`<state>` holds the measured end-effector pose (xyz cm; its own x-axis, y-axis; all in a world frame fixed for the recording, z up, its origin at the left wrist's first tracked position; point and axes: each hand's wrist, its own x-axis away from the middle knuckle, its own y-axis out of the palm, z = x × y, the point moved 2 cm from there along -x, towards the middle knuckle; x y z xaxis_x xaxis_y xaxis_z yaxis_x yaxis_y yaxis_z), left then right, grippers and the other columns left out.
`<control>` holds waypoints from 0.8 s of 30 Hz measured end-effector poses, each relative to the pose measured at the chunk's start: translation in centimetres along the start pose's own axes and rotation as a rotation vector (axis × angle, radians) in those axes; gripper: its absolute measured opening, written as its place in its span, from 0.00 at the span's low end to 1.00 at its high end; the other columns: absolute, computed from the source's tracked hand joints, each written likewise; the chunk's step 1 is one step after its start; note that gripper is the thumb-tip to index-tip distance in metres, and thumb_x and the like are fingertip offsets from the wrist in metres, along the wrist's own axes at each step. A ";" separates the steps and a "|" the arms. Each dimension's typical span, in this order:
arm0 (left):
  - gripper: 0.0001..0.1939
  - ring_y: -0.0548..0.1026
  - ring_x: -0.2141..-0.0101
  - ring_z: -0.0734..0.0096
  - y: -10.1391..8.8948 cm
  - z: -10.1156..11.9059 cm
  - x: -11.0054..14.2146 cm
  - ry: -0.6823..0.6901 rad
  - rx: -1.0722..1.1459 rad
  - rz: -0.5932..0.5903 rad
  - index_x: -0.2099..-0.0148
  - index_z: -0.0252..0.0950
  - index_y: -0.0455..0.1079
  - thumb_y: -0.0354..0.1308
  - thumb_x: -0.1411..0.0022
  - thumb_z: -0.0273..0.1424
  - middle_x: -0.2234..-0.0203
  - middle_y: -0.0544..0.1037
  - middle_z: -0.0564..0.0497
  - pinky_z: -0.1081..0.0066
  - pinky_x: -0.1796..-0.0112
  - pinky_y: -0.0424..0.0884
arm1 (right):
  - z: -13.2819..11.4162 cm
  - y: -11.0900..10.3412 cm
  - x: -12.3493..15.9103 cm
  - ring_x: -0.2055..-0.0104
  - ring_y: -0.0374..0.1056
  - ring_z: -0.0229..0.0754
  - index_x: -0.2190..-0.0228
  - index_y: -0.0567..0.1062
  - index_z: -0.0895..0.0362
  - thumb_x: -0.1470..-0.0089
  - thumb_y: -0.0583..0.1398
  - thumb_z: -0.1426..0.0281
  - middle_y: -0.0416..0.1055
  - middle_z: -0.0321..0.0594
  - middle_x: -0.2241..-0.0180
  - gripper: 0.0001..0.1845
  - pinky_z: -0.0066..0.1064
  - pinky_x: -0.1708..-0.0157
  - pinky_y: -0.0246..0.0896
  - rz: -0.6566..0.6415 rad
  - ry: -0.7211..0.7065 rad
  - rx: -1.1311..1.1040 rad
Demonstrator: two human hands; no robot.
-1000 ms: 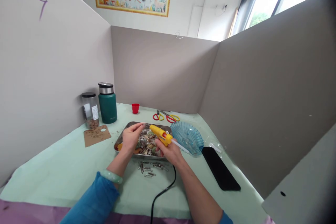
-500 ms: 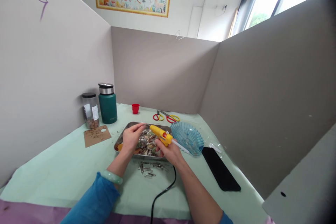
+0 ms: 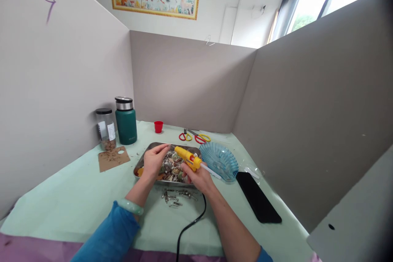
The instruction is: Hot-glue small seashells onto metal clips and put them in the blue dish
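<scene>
My right hand (image 3: 196, 176) is wrapped round the handle of a yellow hot glue gun (image 3: 188, 158), its nozzle pointing left and up. A white glue stick (image 3: 212, 170) sticks out of the gun's back, and a black cord (image 3: 196, 220) runs down toward me. Over the left part of a metal tray (image 3: 141, 163), my left hand (image 3: 154, 160) is closed in a pinch close to the nozzle tip. What sits between those fingertips is too small to make out. Mixed small pieces, seemingly shells (image 3: 173, 168), fill the tray.
Several metal pin clasps (image 3: 173, 199) lie in front of the tray. To the right are a blue shell-shaped dish (image 3: 219, 161) and a black phone-like slab (image 3: 258, 197). Scissors (image 3: 201, 137), a red cup (image 3: 158, 127), a green flask (image 3: 126, 123), a jar (image 3: 106, 131) and cardboard (image 3: 114, 159) stand farther back.
The glue gun has shifted very slightly to the left, toward my left fingertips. Otherwise both hands and the things on the table keep their places.
</scene>
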<state>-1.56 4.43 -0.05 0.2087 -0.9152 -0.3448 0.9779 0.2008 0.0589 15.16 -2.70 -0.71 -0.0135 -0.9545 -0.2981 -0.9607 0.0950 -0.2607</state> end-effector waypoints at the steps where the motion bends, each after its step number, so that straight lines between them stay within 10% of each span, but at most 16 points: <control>1: 0.15 0.77 0.62 0.59 0.0 0.0 0.0 0.002 -0.005 -0.001 0.65 0.35 0.79 0.64 0.54 0.38 0.67 0.82 0.47 0.67 0.59 0.70 | 0.1 0.0 0.0 0.87 0.59 0.33 0.73 0.73 0.59 0.49 0.59 0.56 0.69 0.36 0.83 0.17 0.25 0.87 0.56 0.001 0.000 0.000; 24: 0.14 0.77 0.64 0.61 0.0 0.1 0.0 -0.009 0.015 0.010 0.66 0.35 0.79 0.65 0.55 0.38 0.68 0.82 0.47 0.67 0.61 0.71 | -0.5 0.0 0.1 0.87 0.59 0.33 0.74 0.73 0.58 0.51 0.59 0.57 0.68 0.35 0.83 0.16 0.25 0.87 0.56 0.014 0.029 -0.003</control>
<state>-1.52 4.38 0.05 0.2187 -0.9162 -0.3358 0.9758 0.2048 0.0768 15.07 -2.94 -0.30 -0.0347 -0.9608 -0.2752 -0.9611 0.1076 -0.2544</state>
